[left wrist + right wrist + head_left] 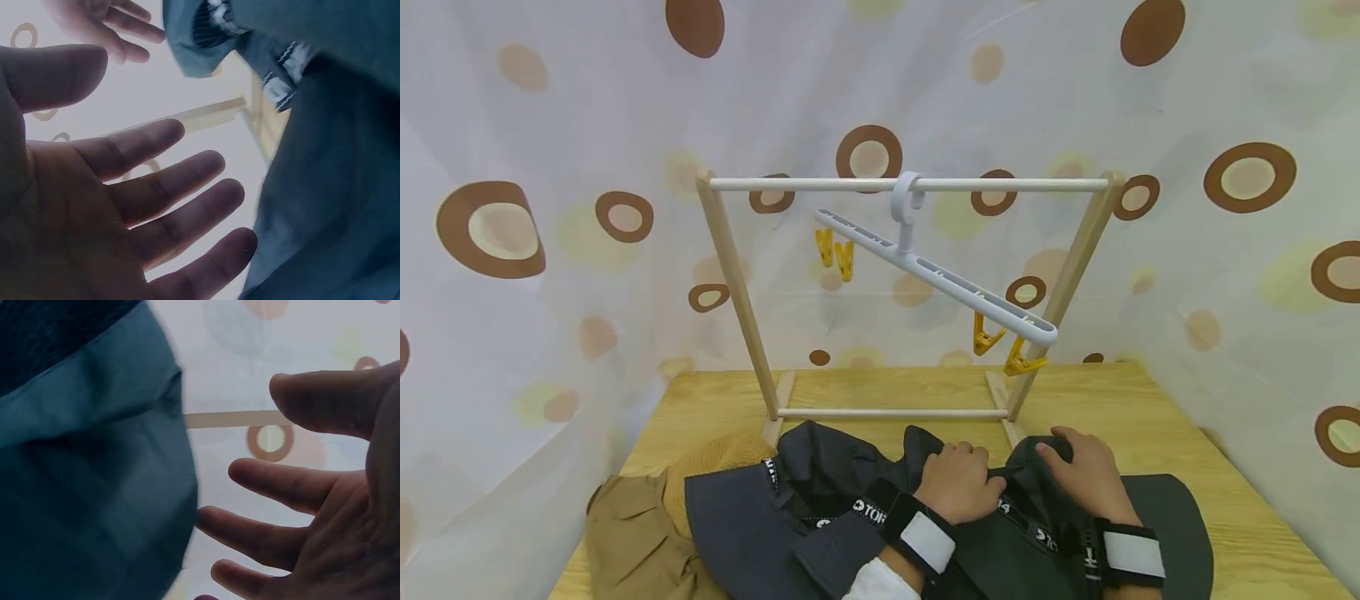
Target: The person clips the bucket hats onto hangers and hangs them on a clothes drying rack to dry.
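A dark green wide-brimmed hat point(1172, 521) lies at the front right, with a strap bearing white lettering. My left hand point(957, 485) is over the hat's left side; in the left wrist view its fingers point(165, 194) are spread and hold nothing, beside the dark cloth point(337, 181). At the hat's crown is my right hand point(1088, 473), thumb and fingers apart. The right wrist view shows one fingertip point(209, 517) right at the edge of the cloth point(112, 506). A navy hat point(730, 512) with a similar lettered strap lies to the left.
Farther left are a tan hat point(628, 529) and a yellow textured cloth item point(730, 454). Behind them stands a wooden rack point(737, 292) with a white top rail point(805, 184). From it hangs a white hanger point(955, 287) with several yellow clips point(845, 261), slanting toward the right front.
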A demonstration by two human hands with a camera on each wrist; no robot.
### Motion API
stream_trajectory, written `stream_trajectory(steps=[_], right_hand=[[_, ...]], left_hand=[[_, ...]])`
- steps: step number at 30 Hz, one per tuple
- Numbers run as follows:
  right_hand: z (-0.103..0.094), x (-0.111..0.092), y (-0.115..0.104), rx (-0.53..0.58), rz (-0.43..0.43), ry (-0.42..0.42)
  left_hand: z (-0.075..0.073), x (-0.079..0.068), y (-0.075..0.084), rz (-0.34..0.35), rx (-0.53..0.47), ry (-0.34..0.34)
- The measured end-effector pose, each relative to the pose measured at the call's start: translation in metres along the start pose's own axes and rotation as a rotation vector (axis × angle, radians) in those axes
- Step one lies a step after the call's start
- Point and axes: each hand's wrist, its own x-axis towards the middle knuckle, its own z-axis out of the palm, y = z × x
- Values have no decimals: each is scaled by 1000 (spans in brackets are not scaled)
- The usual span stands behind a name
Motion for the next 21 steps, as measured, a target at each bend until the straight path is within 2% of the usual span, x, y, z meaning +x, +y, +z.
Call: stream_trajectory(steps=[6,13,21], right_hand=[[7,3,10,11,69,-63],[15,6,19,-9,105,-13],[19,8,25,-7,146,-45]], left_hand=[[13,10,3,-51,-5,-51],[16,16,9,-53,31,-75],[17,22,20,-87,42,-122]])
